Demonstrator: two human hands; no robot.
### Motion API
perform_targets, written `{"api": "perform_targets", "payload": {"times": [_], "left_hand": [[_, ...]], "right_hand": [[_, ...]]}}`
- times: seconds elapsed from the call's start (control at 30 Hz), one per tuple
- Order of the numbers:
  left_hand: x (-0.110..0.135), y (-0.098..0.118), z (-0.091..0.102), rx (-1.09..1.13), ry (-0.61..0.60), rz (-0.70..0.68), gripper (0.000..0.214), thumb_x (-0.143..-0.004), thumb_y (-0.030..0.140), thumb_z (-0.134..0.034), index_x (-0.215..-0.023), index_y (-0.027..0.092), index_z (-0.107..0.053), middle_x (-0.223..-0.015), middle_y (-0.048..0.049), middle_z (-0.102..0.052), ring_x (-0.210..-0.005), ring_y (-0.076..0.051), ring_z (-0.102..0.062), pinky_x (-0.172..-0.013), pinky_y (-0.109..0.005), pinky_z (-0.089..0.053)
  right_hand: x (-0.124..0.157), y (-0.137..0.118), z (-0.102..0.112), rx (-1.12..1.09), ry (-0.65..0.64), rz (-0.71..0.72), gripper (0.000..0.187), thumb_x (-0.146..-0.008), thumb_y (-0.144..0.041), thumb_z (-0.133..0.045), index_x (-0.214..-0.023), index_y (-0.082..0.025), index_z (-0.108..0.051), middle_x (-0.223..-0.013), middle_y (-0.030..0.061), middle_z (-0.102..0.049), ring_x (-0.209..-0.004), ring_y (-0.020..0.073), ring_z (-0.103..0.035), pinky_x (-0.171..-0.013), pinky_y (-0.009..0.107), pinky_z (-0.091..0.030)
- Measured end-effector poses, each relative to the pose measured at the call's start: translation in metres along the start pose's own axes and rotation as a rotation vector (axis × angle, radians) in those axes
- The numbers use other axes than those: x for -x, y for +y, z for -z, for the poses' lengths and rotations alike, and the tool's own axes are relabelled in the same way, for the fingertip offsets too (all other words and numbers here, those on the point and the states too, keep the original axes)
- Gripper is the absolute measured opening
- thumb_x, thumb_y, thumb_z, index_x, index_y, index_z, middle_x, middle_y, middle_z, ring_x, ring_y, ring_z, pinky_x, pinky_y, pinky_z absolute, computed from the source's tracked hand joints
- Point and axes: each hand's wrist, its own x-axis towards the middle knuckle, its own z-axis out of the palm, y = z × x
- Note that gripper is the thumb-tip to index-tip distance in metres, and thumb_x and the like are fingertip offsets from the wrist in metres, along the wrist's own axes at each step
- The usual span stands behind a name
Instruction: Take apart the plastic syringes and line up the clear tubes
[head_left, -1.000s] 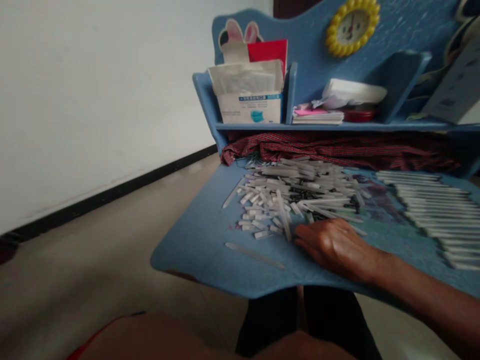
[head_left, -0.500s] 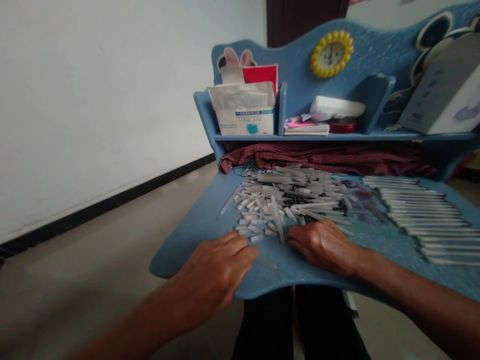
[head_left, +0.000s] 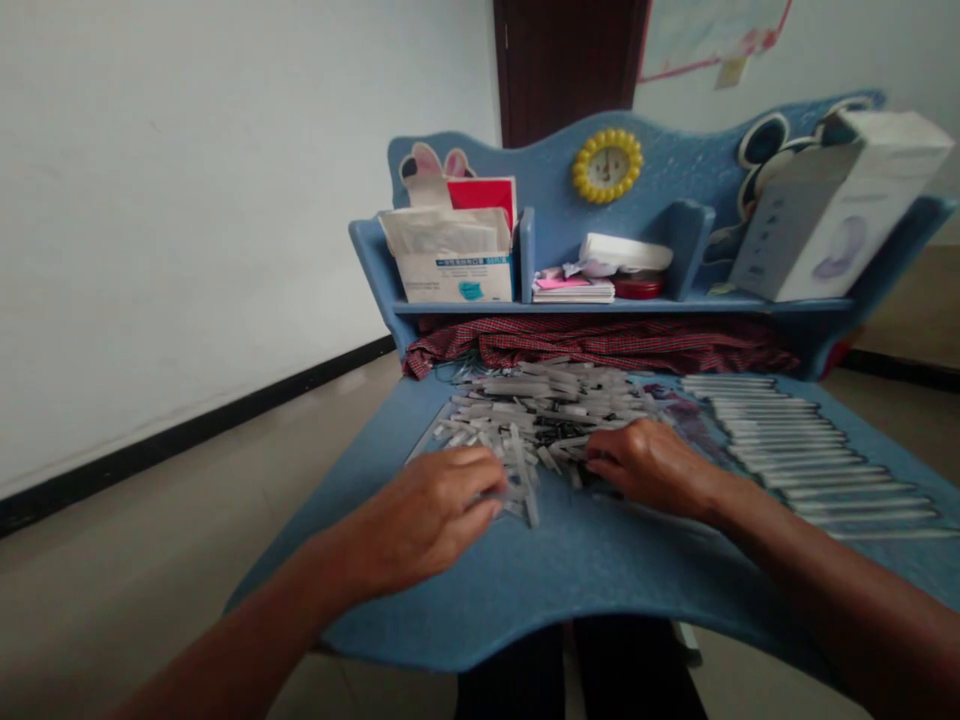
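My left hand [head_left: 446, 510] hovers at the near left edge of a pile of pen parts. Its thumb and fingers are curved but apart, beside white pen caps [head_left: 457, 435] and a clear pen barrel [head_left: 523, 475]. At the pile's near right side is my right hand [head_left: 652, 468], its fingers curled down among the parts by some small black pieces [head_left: 555, 432]. What lies between those fingertips is hidden. Frosted pen barrels [head_left: 517, 385] make up the back of the pile. To the right, several pens [head_left: 787, 440] lie side by side in a slanting row.
The blue desk [head_left: 480, 610] has a raised shelf holding a mask box [head_left: 457, 278], papers [head_left: 574, 292], and a tall white box [head_left: 832, 220]. A yellow-rimmed clock [head_left: 607, 166] is on its backboard. Red checked cloth [head_left: 600, 345] lies under the shelf.
The head view has shifted, so the desk sits lower and further left. My left hand has moved up to the caps, and the clear barrel beside its fingers no longer shows. My right hand reaches farther into the pile.
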Motion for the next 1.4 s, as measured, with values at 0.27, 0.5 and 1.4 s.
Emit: {"api": "perform_targets", "payload": {"times": [0.27, 0.5, 1.4], "left_hand": [[-0.077, -0.022, 0.008, 0.307, 0.385, 0.102, 0.012, -0.079, 0.024, -0.052, -0.081, 0.015, -0.059, -0.067, 0.0019, -0.061, -0.062, -0.011, -0.057, -0.058, -0.021, -0.043], [-0.081, -0.059, -0.014, 0.517, 0.767, 0.260, 0.012, -0.080, 0.027, -0.049, -0.083, 0.016, -0.053, -0.074, -0.0025, -0.065, -0.066, -0.014, -0.063, -0.062, -0.024, -0.048], [-0.068, -0.098, -0.016, 0.128, 0.948, 0.423, 0.007, -0.081, 0.023, -0.050, -0.082, 0.019, -0.056, -0.073, -0.0026, -0.067, -0.069, -0.016, -0.064, -0.064, -0.024, -0.046]], "right_hand": [[-0.007, 0.022, 0.007, -0.190, 0.067, -0.094, 0.017, -0.080, -0.022, -0.050, -0.077, -0.019, -0.066, -0.065, 0.0003, -0.065, -0.059, 0.0120, -0.056, -0.056, 0.021, -0.034], [-0.010, 0.021, -0.007, -0.201, 0.154, -0.091, 0.023, -0.086, -0.027, -0.045, -0.085, -0.019, -0.066, -0.067, 0.0018, -0.066, -0.059, 0.0128, -0.058, -0.058, 0.022, -0.036], [-0.128, -0.036, 0.022, 0.426, -0.128, 0.228, 0.031, -0.086, -0.019, -0.037, -0.104, -0.022, -0.062, -0.083, 0.0110, -0.070, -0.079, 0.0245, -0.066, -0.062, 0.028, -0.044]]}}
